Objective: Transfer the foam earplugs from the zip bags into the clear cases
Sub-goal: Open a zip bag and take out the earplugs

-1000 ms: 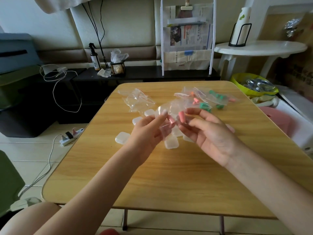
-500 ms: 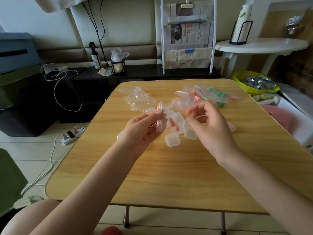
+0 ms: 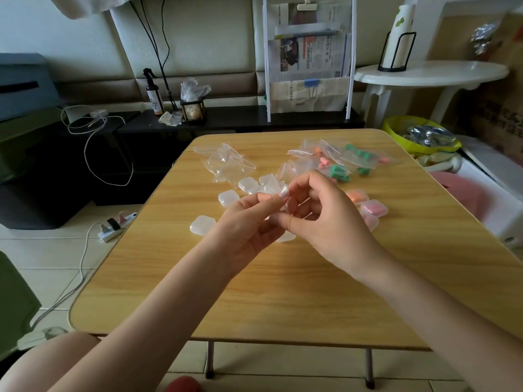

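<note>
My left hand (image 3: 246, 222) and my right hand (image 3: 328, 219) meet above the middle of the wooden table (image 3: 283, 295). Both pinch a small clear zip bag (image 3: 278, 212) that is mostly hidden by the fingers, so its contents do not show. Empty clear cases (image 3: 228, 198) lie to the left and behind the hands, and one case (image 3: 286, 237) lies just under them. Filled cases with orange (image 3: 357, 195) and pink (image 3: 374, 208) earplugs sit to the right. Zip bags with green earplugs (image 3: 338, 172) lie further back.
A heap of empty zip bags (image 3: 226, 162) lies at the back left of the table. Behind the table stand a low black shelf (image 3: 240, 120) and a newspaper rack (image 3: 308, 66). A white round table (image 3: 430, 75) and a yellow basin (image 3: 396, 128) are at the right.
A second ago my right hand held a pink earplug beside the bag in my left hand. It then dipped toward the cases. Now both hands have closed together on the bag.
</note>
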`<action>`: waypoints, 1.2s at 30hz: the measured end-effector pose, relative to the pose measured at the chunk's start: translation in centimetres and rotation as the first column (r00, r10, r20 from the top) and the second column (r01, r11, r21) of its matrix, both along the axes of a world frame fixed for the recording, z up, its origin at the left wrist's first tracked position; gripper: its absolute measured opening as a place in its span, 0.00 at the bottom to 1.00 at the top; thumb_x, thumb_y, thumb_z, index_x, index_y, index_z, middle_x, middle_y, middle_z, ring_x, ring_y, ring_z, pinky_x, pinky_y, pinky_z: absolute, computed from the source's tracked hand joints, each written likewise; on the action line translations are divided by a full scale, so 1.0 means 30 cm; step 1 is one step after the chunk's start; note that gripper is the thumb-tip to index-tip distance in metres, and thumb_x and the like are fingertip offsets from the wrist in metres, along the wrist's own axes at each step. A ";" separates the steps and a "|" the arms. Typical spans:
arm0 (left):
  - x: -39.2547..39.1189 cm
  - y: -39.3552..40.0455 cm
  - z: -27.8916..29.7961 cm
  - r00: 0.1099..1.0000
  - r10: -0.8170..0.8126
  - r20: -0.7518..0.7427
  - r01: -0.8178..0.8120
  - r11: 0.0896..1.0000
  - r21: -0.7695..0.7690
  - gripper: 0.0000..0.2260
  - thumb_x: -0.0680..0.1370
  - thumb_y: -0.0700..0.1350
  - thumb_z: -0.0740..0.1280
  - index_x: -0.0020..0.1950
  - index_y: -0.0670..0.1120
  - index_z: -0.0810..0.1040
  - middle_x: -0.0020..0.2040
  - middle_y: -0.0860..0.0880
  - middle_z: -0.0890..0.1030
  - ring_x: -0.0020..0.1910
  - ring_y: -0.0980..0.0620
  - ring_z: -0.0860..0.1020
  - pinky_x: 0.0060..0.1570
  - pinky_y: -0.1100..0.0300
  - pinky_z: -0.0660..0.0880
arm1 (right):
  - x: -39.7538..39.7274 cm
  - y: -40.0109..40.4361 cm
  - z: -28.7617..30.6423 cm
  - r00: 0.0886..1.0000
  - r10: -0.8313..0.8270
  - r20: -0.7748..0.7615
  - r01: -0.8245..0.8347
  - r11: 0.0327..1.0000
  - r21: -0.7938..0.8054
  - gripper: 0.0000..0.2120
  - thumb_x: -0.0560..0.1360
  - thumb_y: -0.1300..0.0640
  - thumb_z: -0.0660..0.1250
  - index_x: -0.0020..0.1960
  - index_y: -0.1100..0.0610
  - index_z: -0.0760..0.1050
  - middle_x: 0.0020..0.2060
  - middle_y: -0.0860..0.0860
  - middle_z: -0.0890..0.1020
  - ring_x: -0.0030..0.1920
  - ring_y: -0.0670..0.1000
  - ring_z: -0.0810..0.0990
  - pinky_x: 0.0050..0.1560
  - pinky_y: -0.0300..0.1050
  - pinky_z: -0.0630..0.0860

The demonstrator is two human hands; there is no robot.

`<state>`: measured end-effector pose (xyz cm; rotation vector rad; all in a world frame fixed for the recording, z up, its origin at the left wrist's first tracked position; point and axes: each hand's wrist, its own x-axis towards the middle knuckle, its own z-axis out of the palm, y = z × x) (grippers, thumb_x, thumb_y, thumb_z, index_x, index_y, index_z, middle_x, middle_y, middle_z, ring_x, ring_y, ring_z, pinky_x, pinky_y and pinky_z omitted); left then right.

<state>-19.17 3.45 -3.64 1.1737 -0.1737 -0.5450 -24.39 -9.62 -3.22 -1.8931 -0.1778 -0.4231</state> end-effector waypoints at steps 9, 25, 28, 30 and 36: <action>0.023 0.017 0.009 0.993 0.016 0.117 -0.018 1.000 0.017 0.11 0.64 0.47 0.72 0.39 0.42 0.75 0.36 0.43 0.75 0.33 0.51 0.76 0.36 0.66 0.77 | 0.011 -0.017 0.009 0.975 0.157 -0.154 -0.084 0.913 0.398 0.06 0.73 0.63 0.70 0.49 0.62 0.79 0.37 0.57 0.84 0.38 0.50 0.83 0.41 0.40 0.80; -0.054 -0.019 0.005 0.629 -0.122 0.768 -0.433 0.765 0.476 0.16 0.81 0.40 0.57 0.32 0.47 0.68 0.24 0.58 0.73 0.27 0.61 0.72 0.30 0.69 0.65 | 0.019 0.028 -0.056 0.996 0.043 -0.081 -0.025 0.977 0.211 0.09 0.82 0.63 0.56 0.42 0.59 0.65 0.27 0.44 0.74 0.29 0.45 0.73 0.32 0.38 0.71; -0.065 -0.018 0.002 0.547 -0.155 0.823 -0.445 0.778 0.443 0.16 0.81 0.38 0.57 0.32 0.47 0.67 0.27 0.57 0.73 0.29 0.60 0.72 0.30 0.70 0.64 | 0.012 0.032 -0.063 1.000 0.001 -0.022 0.000 0.996 0.087 0.12 0.83 0.57 0.54 0.41 0.57 0.64 0.26 0.43 0.73 0.28 0.44 0.70 0.31 0.41 0.70; -0.061 -0.017 -0.009 0.515 -0.143 0.845 -0.473 0.775 0.419 0.16 0.81 0.39 0.58 0.33 0.45 0.66 0.28 0.53 0.72 0.30 0.55 0.70 0.29 0.65 0.64 | 0.007 0.034 -0.064 1.000 -0.028 0.005 0.028 1.000 -0.008 0.13 0.83 0.54 0.52 0.39 0.54 0.63 0.25 0.42 0.73 0.27 0.43 0.69 0.29 0.38 0.67; -0.068 -0.028 -0.022 0.505 -0.142 0.851 -0.512 0.745 0.428 0.17 0.81 0.42 0.57 0.32 0.48 0.62 0.27 0.52 0.67 0.29 0.54 0.65 0.29 0.63 0.61 | 0.003 0.034 -0.067 0.986 -0.118 0.117 0.139 0.971 -0.194 0.16 0.83 0.55 0.52 0.35 0.52 0.61 0.25 0.44 0.69 0.27 0.42 0.69 0.27 0.33 0.62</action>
